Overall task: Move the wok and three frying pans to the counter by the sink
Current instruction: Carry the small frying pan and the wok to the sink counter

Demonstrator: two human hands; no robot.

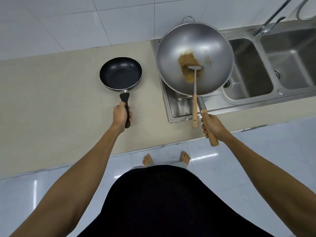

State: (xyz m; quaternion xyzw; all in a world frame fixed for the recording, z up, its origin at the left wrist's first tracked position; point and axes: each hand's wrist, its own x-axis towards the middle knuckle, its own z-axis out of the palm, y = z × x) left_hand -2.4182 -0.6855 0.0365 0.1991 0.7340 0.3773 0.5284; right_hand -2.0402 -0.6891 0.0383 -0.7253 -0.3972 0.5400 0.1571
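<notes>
Over the counter (51, 93), both arms reach forward, hands clenched: left (121, 115) gripping the frying pan (121, 74), right (212, 126) the wok (195, 59).

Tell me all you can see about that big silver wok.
The wok is a wide, round, grey metal bowl with a small loop handle at the far rim and a long wooden handle, gripped by the right hand. It sits over the sink's left end. Inside lie brown food residue and a metal spatula, its wooden grip overhanging the rim.
</notes>
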